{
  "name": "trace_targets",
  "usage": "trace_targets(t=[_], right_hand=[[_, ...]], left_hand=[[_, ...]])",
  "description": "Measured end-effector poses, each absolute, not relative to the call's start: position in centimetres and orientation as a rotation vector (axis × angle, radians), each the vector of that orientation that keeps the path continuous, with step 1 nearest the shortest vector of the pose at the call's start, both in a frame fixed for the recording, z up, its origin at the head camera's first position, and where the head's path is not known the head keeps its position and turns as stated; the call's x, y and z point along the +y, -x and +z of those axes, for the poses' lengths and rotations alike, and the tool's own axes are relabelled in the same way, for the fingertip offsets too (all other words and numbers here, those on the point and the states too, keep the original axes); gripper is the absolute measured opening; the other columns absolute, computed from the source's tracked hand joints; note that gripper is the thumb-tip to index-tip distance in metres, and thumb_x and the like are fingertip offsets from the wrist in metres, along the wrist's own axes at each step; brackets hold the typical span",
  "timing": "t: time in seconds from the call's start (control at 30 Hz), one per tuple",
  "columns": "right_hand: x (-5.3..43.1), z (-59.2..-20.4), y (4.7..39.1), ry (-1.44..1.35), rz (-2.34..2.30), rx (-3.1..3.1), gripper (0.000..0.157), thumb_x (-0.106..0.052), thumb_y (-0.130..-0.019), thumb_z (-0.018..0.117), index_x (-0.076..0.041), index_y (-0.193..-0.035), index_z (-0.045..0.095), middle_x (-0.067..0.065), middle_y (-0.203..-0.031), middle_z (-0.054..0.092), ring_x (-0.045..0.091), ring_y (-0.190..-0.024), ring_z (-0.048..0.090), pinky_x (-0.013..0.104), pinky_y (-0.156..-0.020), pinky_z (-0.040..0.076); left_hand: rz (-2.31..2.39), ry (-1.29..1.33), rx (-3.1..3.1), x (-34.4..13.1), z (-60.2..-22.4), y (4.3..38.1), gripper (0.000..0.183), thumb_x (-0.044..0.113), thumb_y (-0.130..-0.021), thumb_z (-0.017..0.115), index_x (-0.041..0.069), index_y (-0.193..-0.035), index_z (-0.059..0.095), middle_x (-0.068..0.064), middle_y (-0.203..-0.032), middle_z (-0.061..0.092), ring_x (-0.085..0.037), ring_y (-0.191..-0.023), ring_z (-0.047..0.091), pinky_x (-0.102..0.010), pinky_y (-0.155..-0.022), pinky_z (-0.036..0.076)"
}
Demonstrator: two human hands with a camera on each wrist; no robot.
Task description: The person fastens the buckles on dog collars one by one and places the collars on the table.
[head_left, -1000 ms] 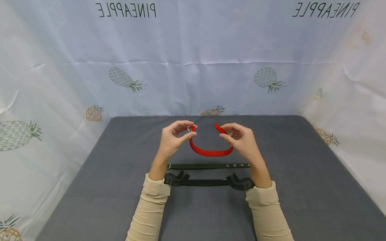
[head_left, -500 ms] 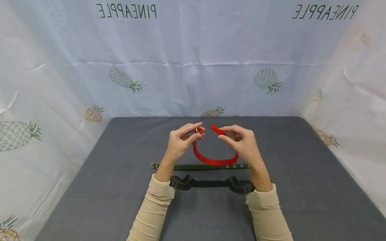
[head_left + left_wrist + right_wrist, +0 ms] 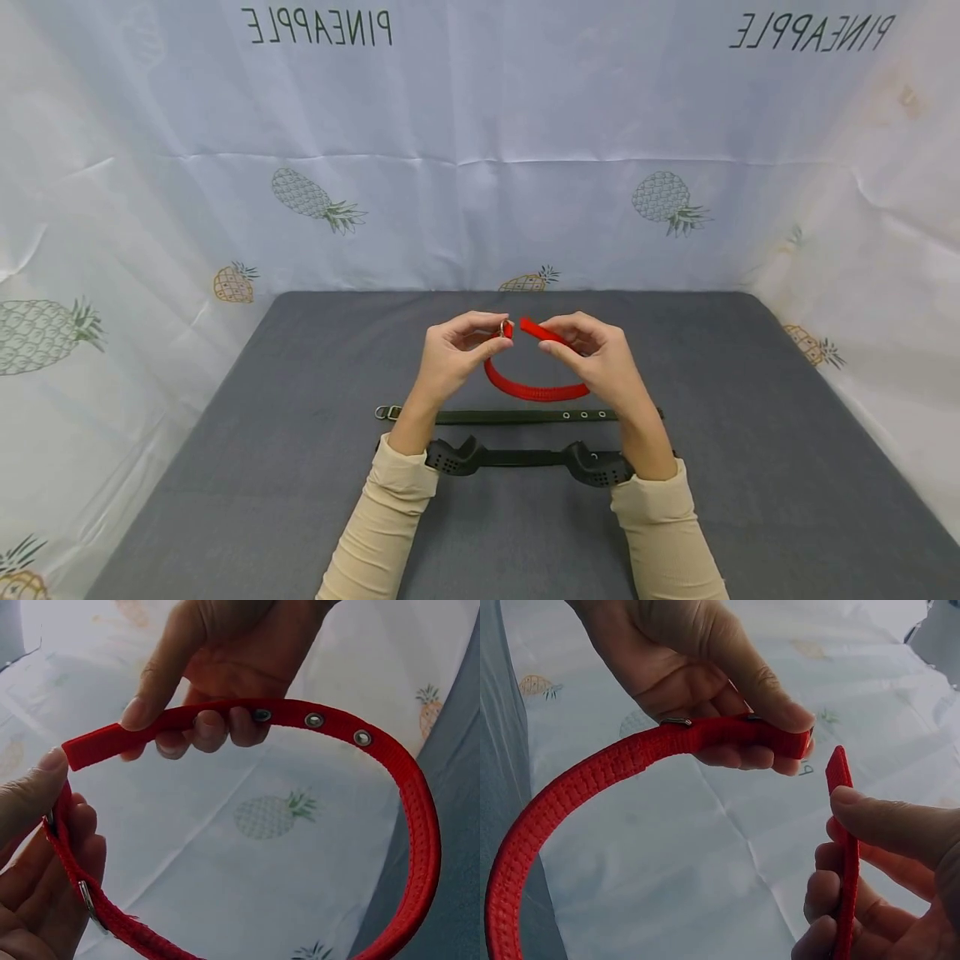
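Observation:
A red collar (image 3: 536, 393) is held up in a loop above the table. My left hand (image 3: 448, 354) pinches its buckle end between thumb and fingers; the metal buckle (image 3: 503, 327) shows at the fingertips. Opposite, my right hand (image 3: 600, 358) pinches the strap's free end, with the tip (image 3: 840, 771) sticking out past the thumb. In the left wrist view, metal eyelets (image 3: 314, 720) run along the strap beyond the right fingers, and a metal loop (image 3: 90, 906) sits below the left fingers. The tip is close to the buckle; in the right wrist view a small gap separates them.
On the grey table (image 3: 270, 467) lies a green collar (image 3: 487, 417) with eyelets, stretched straight below the hands. Nearer, a black strap (image 3: 525, 458) lies parallel, partly hidden behind the wrists and their black camera mounts (image 3: 457, 457). A pineapple-print curtain (image 3: 480, 217) surrounds the table.
My left hand has moved right with the buckle end, narrowing the gap to the strap tip. The right hand has stayed nearly in place, its strap tip shifting slightly left and down.

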State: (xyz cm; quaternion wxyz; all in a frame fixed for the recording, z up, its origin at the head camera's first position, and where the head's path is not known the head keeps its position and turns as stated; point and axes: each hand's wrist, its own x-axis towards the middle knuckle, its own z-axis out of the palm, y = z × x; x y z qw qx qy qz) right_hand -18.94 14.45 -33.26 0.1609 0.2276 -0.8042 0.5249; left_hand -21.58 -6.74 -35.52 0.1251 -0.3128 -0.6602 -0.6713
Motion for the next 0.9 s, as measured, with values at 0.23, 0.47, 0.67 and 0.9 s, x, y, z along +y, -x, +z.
trace_targets(t=[0.23, 0.47, 0.67, 0.9], right_hand=[[14.31, -33.22, 18.84, -0.651, 1.503, -2.314, 0.020, 0.001, -0.083, 0.071, 0.004, -0.103, 0.069, 0.019, -0.087, 0.066, 0.007, -0.066, 0.057, 0.019, -0.060, 0.049], [14.21, -33.18, 18.65, -0.674, 1.486, -2.330, 0.020, 0.000, -0.082, 0.072, 0.003, -0.102, 0.070, 0.018, -0.085, 0.067, 0.009, -0.061, 0.053, 0.020, -0.054, 0.043], [14.15, -33.10, 18.45, -0.674, 1.476, -2.332, 0.020, -0.001, -0.083, 0.072, 0.002, -0.102, 0.071, 0.018, -0.088, 0.066, 0.007, -0.061, 0.050, 0.020, -0.054, 0.043], [14.20, -33.19, 18.48, -0.684, 1.461, -2.332, 0.020, 0.001, -0.082, 0.072, 0.002, -0.102, 0.071, 0.018, -0.088, 0.066, 0.007, -0.059, 0.048, 0.020, -0.053, 0.042]], left_hand=[[-1.877, 0.924, -1.965, -6.81, -35.41, 21.55, 0.037, 0.012, -0.081, 0.075, -0.011, -0.110, 0.067, -0.029, -0.105, 0.067, 0.004, -0.089, 0.066, -0.025, -0.083, 0.059], [-1.821, 0.954, -1.995, -6.98, -35.35, 21.38, 0.032, 0.003, -0.080, 0.075, -0.012, -0.108, 0.068, -0.027, -0.103, 0.068, 0.005, -0.088, 0.064, -0.030, -0.082, 0.060], [-1.804, 0.974, -2.002, -6.77, -35.27, 21.28, 0.030, 0.001, -0.079, 0.075, -0.010, -0.107, 0.069, -0.026, -0.103, 0.068, 0.003, -0.087, 0.063, -0.032, -0.080, 0.060], [-1.778, 0.996, -2.013, -6.57, -35.30, 21.27, 0.029, 0.001, -0.080, 0.075, -0.010, -0.106, 0.069, -0.026, -0.103, 0.069, 0.003, -0.086, 0.064, -0.026, -0.079, 0.059]])
